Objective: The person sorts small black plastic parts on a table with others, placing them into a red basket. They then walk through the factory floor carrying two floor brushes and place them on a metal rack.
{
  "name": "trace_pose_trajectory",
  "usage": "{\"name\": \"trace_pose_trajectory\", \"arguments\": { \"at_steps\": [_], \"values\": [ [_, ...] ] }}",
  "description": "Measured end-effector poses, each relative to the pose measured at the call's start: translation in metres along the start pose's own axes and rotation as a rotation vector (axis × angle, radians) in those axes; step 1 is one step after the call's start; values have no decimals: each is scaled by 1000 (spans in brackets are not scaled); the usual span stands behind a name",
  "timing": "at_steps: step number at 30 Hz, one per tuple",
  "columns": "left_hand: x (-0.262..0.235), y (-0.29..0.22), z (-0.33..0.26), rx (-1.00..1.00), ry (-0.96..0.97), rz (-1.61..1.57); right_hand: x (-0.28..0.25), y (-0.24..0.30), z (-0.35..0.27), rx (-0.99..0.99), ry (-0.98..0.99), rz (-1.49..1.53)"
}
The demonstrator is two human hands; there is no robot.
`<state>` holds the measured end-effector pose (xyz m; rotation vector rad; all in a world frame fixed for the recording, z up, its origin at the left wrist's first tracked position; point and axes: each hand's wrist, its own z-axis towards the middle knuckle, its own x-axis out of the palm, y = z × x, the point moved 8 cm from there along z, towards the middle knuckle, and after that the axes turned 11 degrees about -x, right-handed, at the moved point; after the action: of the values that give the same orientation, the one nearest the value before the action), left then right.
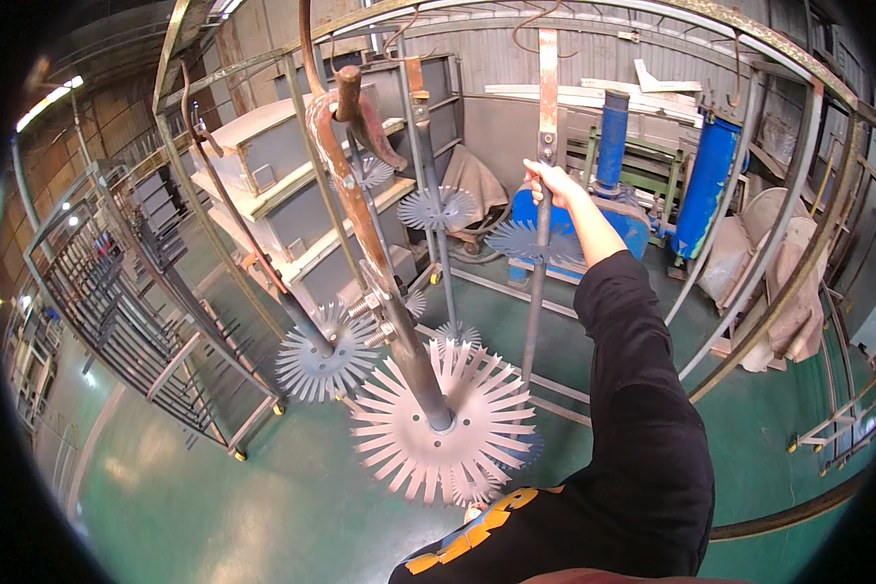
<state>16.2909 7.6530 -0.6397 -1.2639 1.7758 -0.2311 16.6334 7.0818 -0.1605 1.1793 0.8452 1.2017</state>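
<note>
My right hand (552, 183) is closed around the upper part of a grey metal rod (534, 311), just below the bolted joint with its worn, pale flat hanger bar (548, 83). A grey slotted disc (530, 240) sits on that rod below my hand. Nearer to me hangs a thick, rusty hooked shaft (360, 204) with a large pale slotted disc (445, 421) at its lower end. At that disc's lower edge a small skin-coloured patch (474, 511) shows beside my dark clothing. It may be part of my left hand; its fingers are hidden.
More slotted discs (328, 352) hang on rods to the left and behind. A metal frame (779, 229) surrounds them. Grey stacked boxes (292, 185) stand at the back left, blue cylinders (708, 185) at the back right. Wheeled racks (156, 331) line the left side.
</note>
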Motion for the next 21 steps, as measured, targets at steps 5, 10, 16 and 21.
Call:
{"name": "trace_pose_trajectory", "arguments": {
  "at_steps": [5,10,16,21],
  "values": [
    [4,2,-3,-40,14,1,7,-26,-6,12,-21,6],
    [3,1,-3,-48,41,21,-12,-30,-9,-43,-100,-41],
    [-11,5,1,-35,100,51,-24,-47,9,-99,-92,-243],
    [-33,-2,22,23,211,119,-45,-37,9,-226,-233,-1218]
  ]
}}
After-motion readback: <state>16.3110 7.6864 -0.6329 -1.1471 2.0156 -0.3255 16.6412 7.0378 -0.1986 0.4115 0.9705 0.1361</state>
